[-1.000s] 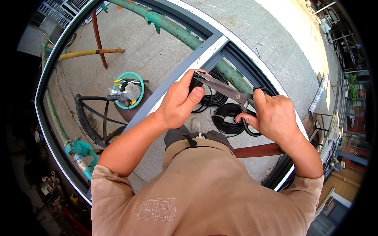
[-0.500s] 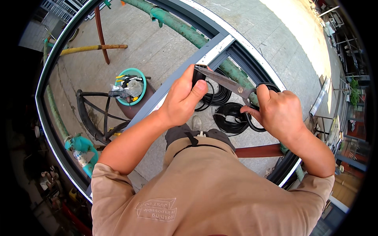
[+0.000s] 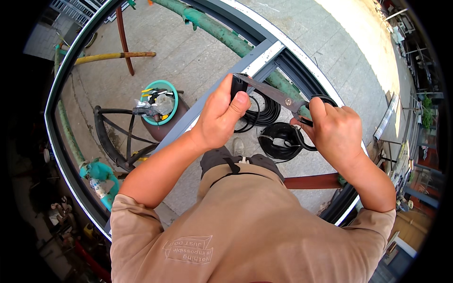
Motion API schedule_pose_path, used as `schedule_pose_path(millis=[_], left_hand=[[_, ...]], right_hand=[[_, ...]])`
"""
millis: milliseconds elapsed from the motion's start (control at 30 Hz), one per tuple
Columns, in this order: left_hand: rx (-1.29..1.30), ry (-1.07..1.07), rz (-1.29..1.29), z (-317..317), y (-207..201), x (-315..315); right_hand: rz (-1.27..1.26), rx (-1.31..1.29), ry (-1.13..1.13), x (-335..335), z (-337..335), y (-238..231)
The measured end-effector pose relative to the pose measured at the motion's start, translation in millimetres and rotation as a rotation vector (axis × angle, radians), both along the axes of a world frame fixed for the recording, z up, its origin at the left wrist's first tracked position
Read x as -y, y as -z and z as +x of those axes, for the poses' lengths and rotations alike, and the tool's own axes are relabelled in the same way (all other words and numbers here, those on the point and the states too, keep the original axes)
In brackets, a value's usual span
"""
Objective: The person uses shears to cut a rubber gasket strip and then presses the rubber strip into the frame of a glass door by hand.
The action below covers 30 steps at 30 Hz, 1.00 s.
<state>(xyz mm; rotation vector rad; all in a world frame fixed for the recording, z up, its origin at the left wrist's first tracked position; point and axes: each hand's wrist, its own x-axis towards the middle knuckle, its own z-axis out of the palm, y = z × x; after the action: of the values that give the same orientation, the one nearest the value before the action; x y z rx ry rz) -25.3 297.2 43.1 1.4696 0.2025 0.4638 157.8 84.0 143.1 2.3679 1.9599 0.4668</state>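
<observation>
My left hand (image 3: 214, 115) grips a short black piece (image 3: 239, 86), its thumb lying along the near side. What the piece is made of I cannot make out. Scissors (image 3: 270, 91) with long grey blades and dark handles are in my right hand (image 3: 337, 134), fingers and thumb closed around the grips. The blade tips reach the upper end of the black piece; whether they bite into it is hard to see. Both hands are raised over a grey window frame (image 3: 207, 89) with white edges.
Coils of black rubber strip (image 3: 281, 141) lie on the floor beyond my feet. At the left, a teal basin (image 3: 177, 106) holds tools and plastic bags, beside a black wheel (image 3: 106, 137). Green-wrapped pipes (image 3: 212, 28) and a brown bar (image 3: 311, 182) run under the frame.
My right thumb has drawn in toward the fingers, and the scissor handles are closer together. The left hand keeps its hold on the black piece. The view has shifted slightly.
</observation>
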Motion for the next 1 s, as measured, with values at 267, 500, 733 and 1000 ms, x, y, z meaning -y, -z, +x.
schedule_pose_path(millis=[267, 500, 733, 1000], left_hand=[[0.022, 0.055, -0.007, -2.7, -0.3, -5.1], [0.011, 0.073, -0.103, -3.2, -4.3, -4.7], [0.058, 0.107, -0.18, -1.5, 0.6, -9.8], [0.045, 0.195, -0.203, -3.7, -1.6, -15.4]], right_hand=[[0.053, -0.072, 0.045, -4.0, 6.4, 5.5], [0.159, -0.263, 0.29, -3.1, 10.4, 8.8], [0.727, -1.473, 0.158, 15.3, 7.3, 13.3], [1.118, -1.499, -1.354, 20.0, -45.4, -96.0]])
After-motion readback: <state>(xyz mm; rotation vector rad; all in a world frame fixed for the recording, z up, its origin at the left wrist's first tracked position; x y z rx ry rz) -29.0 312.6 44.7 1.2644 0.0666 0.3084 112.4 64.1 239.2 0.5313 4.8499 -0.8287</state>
